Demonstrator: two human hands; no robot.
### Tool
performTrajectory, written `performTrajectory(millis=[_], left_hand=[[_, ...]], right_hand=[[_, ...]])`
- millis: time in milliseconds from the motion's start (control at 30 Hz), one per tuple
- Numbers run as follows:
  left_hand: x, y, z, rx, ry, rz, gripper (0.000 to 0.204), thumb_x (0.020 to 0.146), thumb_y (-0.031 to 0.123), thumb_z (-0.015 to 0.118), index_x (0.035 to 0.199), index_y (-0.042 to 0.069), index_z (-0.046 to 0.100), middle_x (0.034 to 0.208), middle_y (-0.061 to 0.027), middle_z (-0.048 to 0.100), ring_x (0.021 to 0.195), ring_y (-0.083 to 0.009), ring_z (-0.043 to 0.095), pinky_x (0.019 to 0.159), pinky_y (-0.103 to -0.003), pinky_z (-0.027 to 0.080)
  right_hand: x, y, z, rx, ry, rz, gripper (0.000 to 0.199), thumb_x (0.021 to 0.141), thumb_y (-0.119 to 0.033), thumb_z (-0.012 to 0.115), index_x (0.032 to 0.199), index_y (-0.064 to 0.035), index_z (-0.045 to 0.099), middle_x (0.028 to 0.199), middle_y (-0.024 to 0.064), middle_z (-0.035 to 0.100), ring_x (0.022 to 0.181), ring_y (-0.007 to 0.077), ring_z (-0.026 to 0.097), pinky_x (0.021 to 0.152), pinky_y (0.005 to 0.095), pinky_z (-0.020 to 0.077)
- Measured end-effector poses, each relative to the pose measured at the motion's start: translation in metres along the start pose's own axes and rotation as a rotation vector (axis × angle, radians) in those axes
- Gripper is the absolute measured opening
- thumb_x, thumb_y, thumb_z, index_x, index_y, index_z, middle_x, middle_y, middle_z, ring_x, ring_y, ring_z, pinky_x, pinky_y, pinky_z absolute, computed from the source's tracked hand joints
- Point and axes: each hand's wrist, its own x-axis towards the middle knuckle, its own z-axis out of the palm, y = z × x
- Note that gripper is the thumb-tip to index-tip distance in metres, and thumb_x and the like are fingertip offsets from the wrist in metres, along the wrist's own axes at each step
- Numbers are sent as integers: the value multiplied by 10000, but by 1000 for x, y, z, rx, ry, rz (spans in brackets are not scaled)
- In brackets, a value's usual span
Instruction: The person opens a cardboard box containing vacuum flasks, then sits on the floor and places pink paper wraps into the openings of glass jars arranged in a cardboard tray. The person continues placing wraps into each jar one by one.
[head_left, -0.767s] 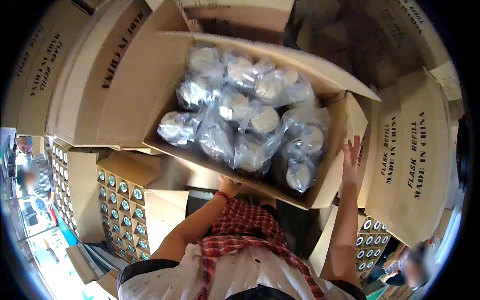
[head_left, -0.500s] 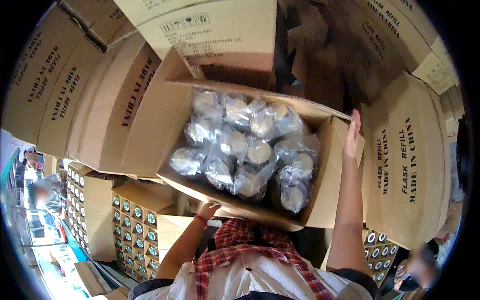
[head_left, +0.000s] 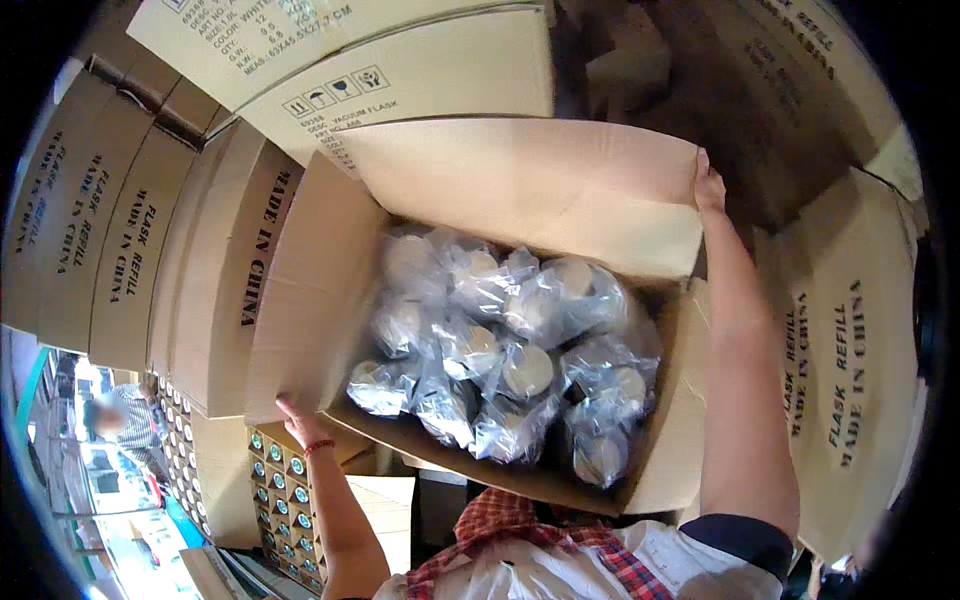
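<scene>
An open cardboard carton [head_left: 640, 508] stands in front of me. It holds several round-topped, pale-ended items [head_left: 528, 370], each wrapped in clear plastic; their kind is hidden by the wrapping. The far flap [head_left: 530, 175] stands raised, and my right hand [head_left: 711, 185] is closed on its right corner. At the left, the carton's side flap [head_left: 300, 300] leans outward. My left hand [head_left: 298, 422] holds the near edge of this left flap, with some fingers hidden behind it.
Stacked brown cartons [head_left: 205, 270] rise on the left, with another carton [head_left: 835, 350] close on the right. Pale printed cartons [head_left: 430, 75] stand beyond the far flap. A divided box of small bottle-like items [head_left: 285, 490] is at lower left. Another person [head_left: 125, 425] is farther left.
The far flap has come up with my right hand at its corner. My left hand has moved from the carton's near edge leftward to the left flap. The carton appears lower in view.
</scene>
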Motion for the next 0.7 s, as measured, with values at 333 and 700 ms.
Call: performTrajectory(millis=[333, 700], left_hand=[[-32, -110, -117, -211, -205, -738, 796, 784, 700, 471, 1282, 79, 457, 975, -66, 636, 825, -191, 603, 683, -352, 507], [-17, -191, -111, 832, -710, -721, 327, 842, 279, 555, 969, -11, 639, 897, -132, 657, 775, -269, 611, 702, -386, 481]], right_hand=[[111, 136, 124, -1032, -538, -210, 616, 896, -536, 360, 1183, -26, 551, 1180, 230, 547, 1107, 376, 513, 935, 417, 392], [-40, 109, 131, -312, -670, -283, 550, 865, -410, 524, 1295, -73, 456, 1242, 190, 520, 1126, 342, 509, 947, 398, 393]])
